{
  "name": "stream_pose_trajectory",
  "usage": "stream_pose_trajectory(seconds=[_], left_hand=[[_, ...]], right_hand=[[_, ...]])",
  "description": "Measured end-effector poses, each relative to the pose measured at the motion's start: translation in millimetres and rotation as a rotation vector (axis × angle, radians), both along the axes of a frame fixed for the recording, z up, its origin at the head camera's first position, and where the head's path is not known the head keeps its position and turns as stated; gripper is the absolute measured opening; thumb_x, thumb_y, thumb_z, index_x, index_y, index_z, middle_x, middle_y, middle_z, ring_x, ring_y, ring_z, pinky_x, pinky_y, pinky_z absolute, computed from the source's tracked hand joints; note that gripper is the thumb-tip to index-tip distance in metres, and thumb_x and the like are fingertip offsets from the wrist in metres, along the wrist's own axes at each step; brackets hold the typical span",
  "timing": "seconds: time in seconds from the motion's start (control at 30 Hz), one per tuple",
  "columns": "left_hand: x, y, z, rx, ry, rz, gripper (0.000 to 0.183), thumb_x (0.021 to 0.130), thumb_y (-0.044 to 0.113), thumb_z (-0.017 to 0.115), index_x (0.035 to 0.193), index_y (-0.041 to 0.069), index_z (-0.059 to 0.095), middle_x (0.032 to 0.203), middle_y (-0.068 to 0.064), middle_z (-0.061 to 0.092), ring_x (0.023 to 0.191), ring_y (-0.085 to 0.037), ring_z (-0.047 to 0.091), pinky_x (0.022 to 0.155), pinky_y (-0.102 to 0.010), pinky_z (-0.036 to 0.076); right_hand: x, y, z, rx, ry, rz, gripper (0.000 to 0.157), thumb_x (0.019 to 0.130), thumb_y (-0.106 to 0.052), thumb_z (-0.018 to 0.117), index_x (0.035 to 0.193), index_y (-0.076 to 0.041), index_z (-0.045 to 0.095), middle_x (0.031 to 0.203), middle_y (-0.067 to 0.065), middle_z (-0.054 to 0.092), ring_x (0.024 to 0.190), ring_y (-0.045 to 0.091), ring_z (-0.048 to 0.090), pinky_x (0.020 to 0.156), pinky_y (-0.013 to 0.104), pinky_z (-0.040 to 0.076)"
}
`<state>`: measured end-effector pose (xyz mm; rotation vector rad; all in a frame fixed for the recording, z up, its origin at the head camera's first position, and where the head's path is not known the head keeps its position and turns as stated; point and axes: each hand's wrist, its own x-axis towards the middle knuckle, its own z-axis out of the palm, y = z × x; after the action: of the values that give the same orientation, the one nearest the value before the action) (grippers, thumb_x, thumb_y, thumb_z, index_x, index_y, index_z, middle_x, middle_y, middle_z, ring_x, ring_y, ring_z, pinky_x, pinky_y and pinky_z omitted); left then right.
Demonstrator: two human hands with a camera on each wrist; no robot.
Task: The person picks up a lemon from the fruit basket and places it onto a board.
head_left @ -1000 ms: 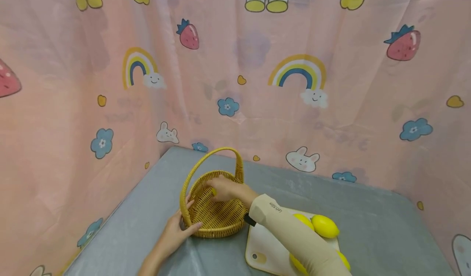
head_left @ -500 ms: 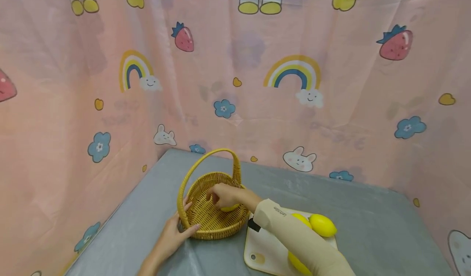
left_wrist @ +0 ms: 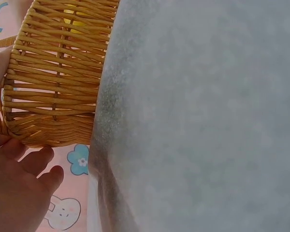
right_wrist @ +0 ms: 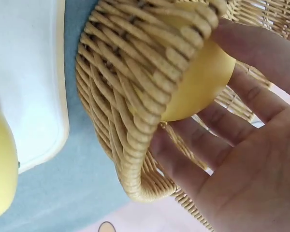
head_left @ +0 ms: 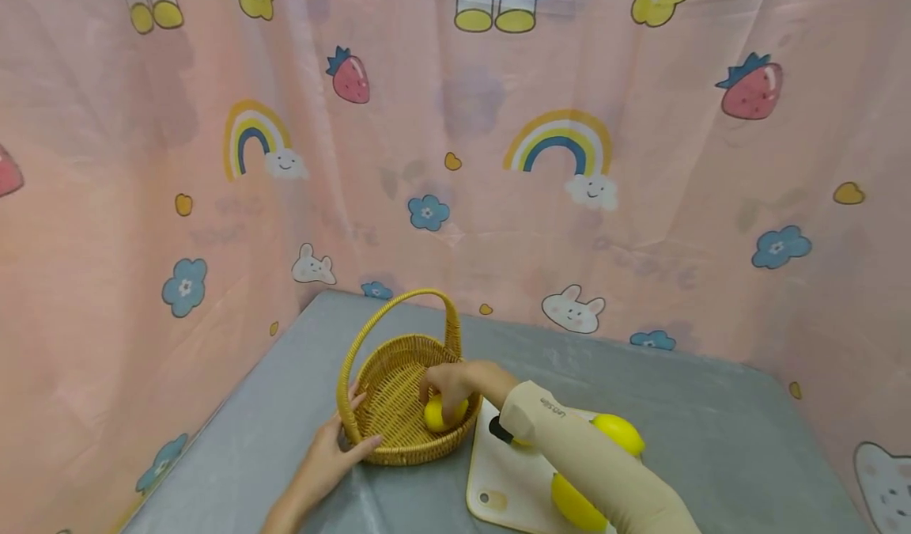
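Observation:
A round golden wicker basket (head_left: pixel 387 411) with a tall arched handle stands on the grey table. My left hand (head_left: pixel 329 456) grips its left side, the thumb over the front rim and the fingers behind the handle base. The left wrist view shows those fingers (left_wrist: pixel 41 162) curled by the woven wall. Inside the basket, against the right wall, my right hand (head_left: pixel 450 382) holds a yellow lemon (head_left: pixel 434 415) from above. In the right wrist view the lemon (right_wrist: pixel 205 89) sits between thumb and fingers, partly hidden by the basket rim (right_wrist: pixel 154 104).
Just right of the basket lies a white cutting board (head_left: pixel 498 479) with a hole in its corner. Yellow lemons (head_left: pixel 618 433) rest on it, partly covered by my right sleeve (head_left: pixel 591 455). A pink patterned curtain (head_left: pixel 470 257) hangs behind and beside the table.
My right hand has moved with the lemon from the back left of the basket's inside to its right wall. My left hand keeps its grip on the basket. The head view has shifted slightly.

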<state>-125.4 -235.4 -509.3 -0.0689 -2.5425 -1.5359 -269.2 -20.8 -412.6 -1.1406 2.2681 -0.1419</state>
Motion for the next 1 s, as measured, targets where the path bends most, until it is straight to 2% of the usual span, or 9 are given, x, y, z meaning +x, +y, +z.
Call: stream_pose_trajectory(seconds=[0.1,0.33,0.47,0.67,0.83,1.0], left_hand=[[0.7,-0.5,0.5,-0.013,0.012,0.002,0.077,0.089,0.028,0.077,0.151,0.002,0.041,0.164,-0.005,0.022,0.147,-0.036,0.023,0.113,-0.065,0.023],[2.4,-0.5,2.3,-0.028,0.01,-0.006,0.078,0.089,0.03,0.077,0.152,0.004,0.039,0.165,-0.004,0.021,0.147,-0.035,0.022,0.114,-0.065,0.022],[2.4,3.4,3.0,-0.016,0.015,-0.022,0.077,0.09,0.029,0.076,0.152,0.004,0.039,0.165,-0.005,0.021,0.147,-0.036,0.021,0.113,-0.066,0.022],[0.5,7.5,3.5,0.003,0.005,-0.025,0.076,0.09,0.029,0.076,0.152,0.004,0.039,0.165,-0.005,0.021,0.147,-0.037,0.022,0.113,-0.065,0.021],[1.5,5.2,2.0,-0.007,-0.009,-0.011,0.078,0.089,0.029,0.077,0.152,0.004,0.038,0.165,-0.005,0.019,0.147,-0.039,0.021,0.112,-0.068,0.021],[3.5,2.3,4.3,-0.021,-0.028,-0.008,0.079,0.09,0.031,0.075,0.153,0.004,0.037,0.166,-0.006,0.016,0.147,-0.042,0.02,0.11,-0.071,0.022]], right_hand=[[3.0,0.3,0.7,0.004,-0.016,0.017,0.041,0.078,-0.006,0.083,0.116,-0.014,0.07,0.102,-0.005,0.062,0.091,0.01,0.057,0.076,0.025,0.051],[4.3,0.2,-1.1,-0.01,-0.089,0.046,0.041,0.08,-0.006,0.081,0.119,-0.01,0.069,0.103,-0.004,0.065,0.09,0.009,0.059,0.075,0.023,0.051],[4.5,4.0,0.1,-0.043,-0.094,0.067,0.039,0.083,-0.013,0.081,0.12,-0.009,0.071,0.101,-0.005,0.067,0.086,0.006,0.06,0.074,0.021,0.051],[3.9,15.2,14.3,-0.121,-0.124,0.043,0.037,0.084,-0.016,0.08,0.118,-0.005,0.07,0.1,-0.004,0.066,0.085,0.007,0.058,0.073,0.022,0.05],[3.0,29.5,27.5,-0.162,-0.143,0.01,0.03,0.083,-0.019,0.081,0.109,-0.01,0.067,0.093,-0.004,0.06,0.08,0.009,0.054,0.067,0.022,0.049],[2.2,45.3,34.7,-0.182,-0.156,-0.01,0.032,0.081,-0.018,0.083,0.104,-0.01,0.062,0.09,-0.002,0.059,0.079,0.009,0.053,0.068,0.021,0.049]])
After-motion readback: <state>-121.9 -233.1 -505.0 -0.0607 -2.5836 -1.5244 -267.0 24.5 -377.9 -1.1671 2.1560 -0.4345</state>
